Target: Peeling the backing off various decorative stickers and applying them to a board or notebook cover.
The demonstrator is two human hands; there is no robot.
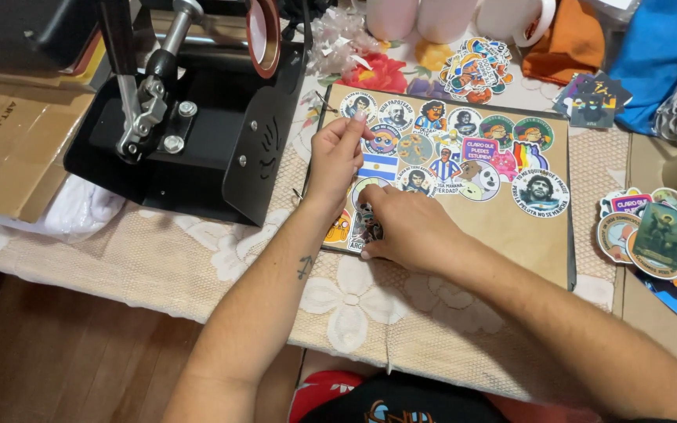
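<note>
Two hands work a lace-covered table (197, 258) above a wooden floor, a black heat press (190, 133) at left. Left hand (334, 157), fingers loosely spread, steadies the brown sticker board (511, 235); right hand (405, 231) presses a sticker (366, 227) flat near the board's lower left corner. Loose stickers (656, 239) lie far right.

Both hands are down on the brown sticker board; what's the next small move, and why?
Probably press and smooth the sticker under the right hand flat onto the brown board. The right fingers rest on it near the board's lower left corner, while the left hand steadies the board's left edge.
</note>
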